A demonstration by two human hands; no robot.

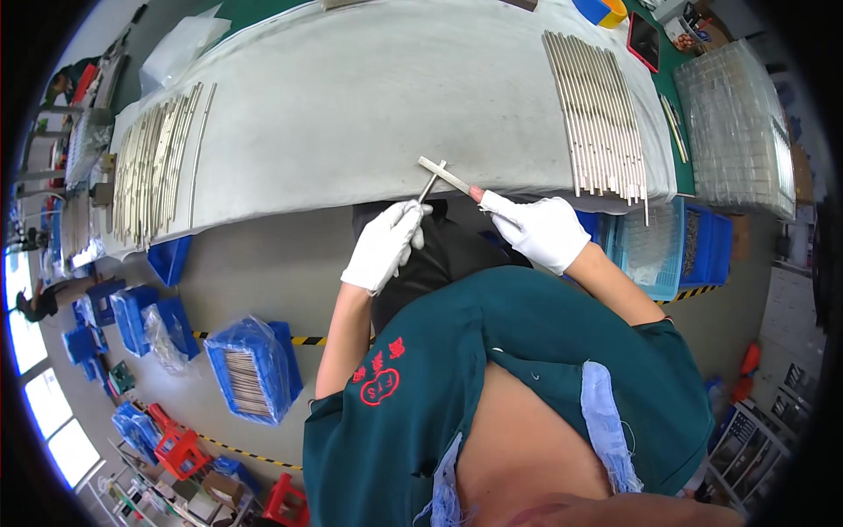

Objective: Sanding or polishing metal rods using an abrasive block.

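My left hand (384, 248), in a white glove, is closed around a thin metal rod (429, 186) at the near edge of the cloth-covered table. The rod's tip points up and away from me. My right hand (543, 232), also gloved but with a bare fingertip showing, grips a flat, pale grey bar (446, 175). The bar lies crosswise over the rod near its tip, and the two appear to touch. What the bar is exactly, I cannot make out. Most of the rod's lower part is hidden by my left hand.
Metal rods lie in rows on the white cloth (369, 97), a left bundle (158, 167) and a right bundle (601, 119). Clear plastic trays (736, 127) stand at far right, near a phone (644, 40). Blue bins (707, 246) sit below; a lined crate (250, 369) holds more rods.
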